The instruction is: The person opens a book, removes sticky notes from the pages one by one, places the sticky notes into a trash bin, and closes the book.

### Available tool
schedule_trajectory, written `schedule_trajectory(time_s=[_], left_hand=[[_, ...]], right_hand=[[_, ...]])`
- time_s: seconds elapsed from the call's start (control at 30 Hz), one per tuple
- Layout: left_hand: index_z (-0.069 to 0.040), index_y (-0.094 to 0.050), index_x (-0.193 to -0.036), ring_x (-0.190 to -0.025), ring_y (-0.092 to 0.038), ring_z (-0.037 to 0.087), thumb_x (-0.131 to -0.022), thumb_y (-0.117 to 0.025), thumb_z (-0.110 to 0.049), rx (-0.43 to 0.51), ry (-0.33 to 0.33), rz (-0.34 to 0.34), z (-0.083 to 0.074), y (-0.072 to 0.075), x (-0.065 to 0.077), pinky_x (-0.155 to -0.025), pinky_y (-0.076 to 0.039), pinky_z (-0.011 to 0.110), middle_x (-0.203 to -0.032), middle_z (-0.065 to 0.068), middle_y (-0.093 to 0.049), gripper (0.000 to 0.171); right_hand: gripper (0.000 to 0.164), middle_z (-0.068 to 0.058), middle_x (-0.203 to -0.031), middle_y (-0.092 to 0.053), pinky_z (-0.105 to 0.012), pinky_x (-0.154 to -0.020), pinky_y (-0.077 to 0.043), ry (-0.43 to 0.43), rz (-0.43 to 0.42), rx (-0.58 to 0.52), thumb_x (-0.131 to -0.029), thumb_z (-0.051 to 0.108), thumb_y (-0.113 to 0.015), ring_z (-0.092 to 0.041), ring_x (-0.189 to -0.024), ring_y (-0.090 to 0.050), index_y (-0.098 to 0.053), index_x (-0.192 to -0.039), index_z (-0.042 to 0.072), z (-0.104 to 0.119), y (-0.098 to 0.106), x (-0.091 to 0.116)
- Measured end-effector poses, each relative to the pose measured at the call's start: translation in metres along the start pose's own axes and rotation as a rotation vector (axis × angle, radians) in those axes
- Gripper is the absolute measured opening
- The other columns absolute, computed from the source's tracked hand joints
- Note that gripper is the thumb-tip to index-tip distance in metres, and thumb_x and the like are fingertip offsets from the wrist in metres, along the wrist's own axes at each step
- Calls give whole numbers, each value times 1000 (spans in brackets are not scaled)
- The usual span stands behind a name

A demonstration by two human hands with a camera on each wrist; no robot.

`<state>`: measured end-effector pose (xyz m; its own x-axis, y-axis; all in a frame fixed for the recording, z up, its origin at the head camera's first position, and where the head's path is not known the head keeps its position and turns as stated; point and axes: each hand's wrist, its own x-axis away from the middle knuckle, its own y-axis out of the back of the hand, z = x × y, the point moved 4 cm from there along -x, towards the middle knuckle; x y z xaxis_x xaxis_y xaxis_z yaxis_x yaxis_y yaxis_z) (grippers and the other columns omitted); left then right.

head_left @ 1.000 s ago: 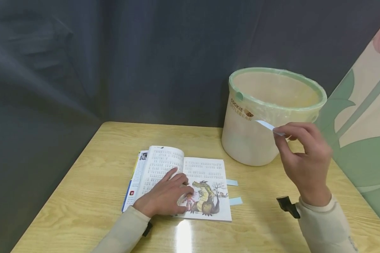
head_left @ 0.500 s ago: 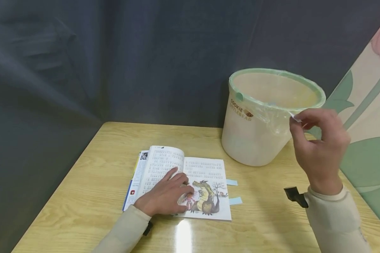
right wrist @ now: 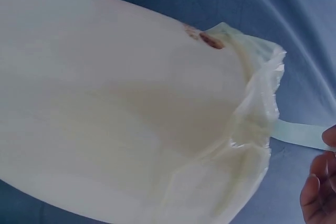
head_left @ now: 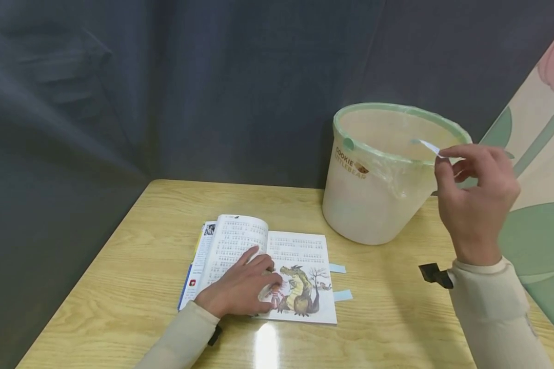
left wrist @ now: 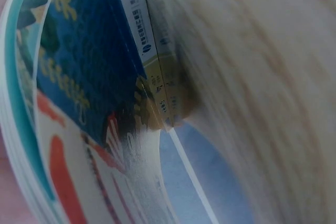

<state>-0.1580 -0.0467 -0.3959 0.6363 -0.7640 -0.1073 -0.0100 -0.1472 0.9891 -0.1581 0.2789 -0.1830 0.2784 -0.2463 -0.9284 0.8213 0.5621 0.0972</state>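
Your right hand [head_left: 480,200] pinches a narrow, pale blue, flat strip [head_left: 428,147] between thumb and forefinger; the strip slants up and leftward from your fingertips, overlapping the mouth of the tall, off-white, round bin [head_left: 367,200] with a mint-green rim in the head view; the right wrist view shows its far end at the crumpled, clear plastic liner [right wrist: 257,103] over that rim, though I cannot tell whether they touch; your left hand [head_left: 242,287] rests across the open, white-paged, illustrated paper book [head_left: 300,251], its fingers relaxed and spread near the fold; two more pale blue strips [head_left: 343,295] stick out past the book's right edge, lying beside the printed dragon; book and bin both stand on the light, wood-grained table [head_left: 143,266], well apart.
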Motion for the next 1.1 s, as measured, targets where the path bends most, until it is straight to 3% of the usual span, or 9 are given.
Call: schedule_trajectory(time_s=[0.1, 0.3, 0.37, 0.47, 0.53, 0.6, 0.8, 1.1], left_hand=[[-31, -64, -109, -115, -40, 12, -76, -66, -50, 2, 0, 0, 0, 0, 0, -118, -12, 46, -114, -5, -53, 38], [-31, -64, -110, -116, -40, 11, -77, -66, -51, 9, 8, 19, 0, -3, 2, -118, -12, 47, -115, -5, -54, 39], [-32, -64, -110, -116, -40, 11, -77, -66, -51, 6, 6, 19, -1, -5, 3, -118, -12, 46, -115, -5, -54, 38], [-31, -64, -109, -116, -40, 11, -76, -66, -51, 3, 4, 13, -1, -5, 4, -118, -12, 46, -114, -6, -54, 38], [-31, -64, -110, -116, -40, 11, -76, -66, -51, 1, 2, 8, -1, -5, 3, -118, -12, 46, -114, -6, -54, 39], [-31, -64, -110, -116, -40, 11, -76, -66, -51, 1, 3, 7, -1, -5, 3, -118, -12, 46, -114, -6, -53, 39], [-32, -64, -110, -116, -40, 11, -76, -65, -51, -10, 5, 9, 0, -4, 1, -118, -12, 46, -114, -6, -54, 39], [-31, -64, -110, -117, -40, 12, -76, -66, -50, -15, -2, 0, 1, -1, 0, -118, -12, 47, -115, -5, -54, 39]], right_hand=[[20, 31, -82, -44, -11, -67, -33, -6, -4, 19, -81, 9, -58, 11, -64, -44, -72, -85, -3, 0, -1, -2], [20, 32, -83, -44, -8, -60, -32, 0, 8, 71, -83, 14, -59, 12, -65, -43, -75, -86, 2, -18, -7, 0], [20, 26, -82, -50, -9, -60, -31, -8, 21, 87, -84, 15, -59, 12, -65, -44, -76, -87, 5, -27, -10, 2], [21, 3, -78, -62, -14, -61, -29, -7, 62, 126, -85, 16, -59, 4, -68, -44, -76, -92, 7, -37, -15, 2], [22, -13, -82, -65, -20, -62, -28, -17, 108, 158, -86, 17, -59, 1, -70, -43, -75, -98, 9, -41, -18, 2], [25, -22, -88, -65, -24, -61, -26, -30, 157, 185, -87, 19, -57, 1, -71, -41, -74, -103, 10, -44, -20, 2], [28, -20, -96, -66, -20, -61, -27, -82, 207, 185, -89, 20, -54, 11, -73, -38, -72, -107, 11, -45, -20, 4], [26, -23, -89, -65, -24, -62, -26, -14, 216, 150, -87, 15, -55, -17, -70, -42, -73, -100, 3, -32, -19, 13]])
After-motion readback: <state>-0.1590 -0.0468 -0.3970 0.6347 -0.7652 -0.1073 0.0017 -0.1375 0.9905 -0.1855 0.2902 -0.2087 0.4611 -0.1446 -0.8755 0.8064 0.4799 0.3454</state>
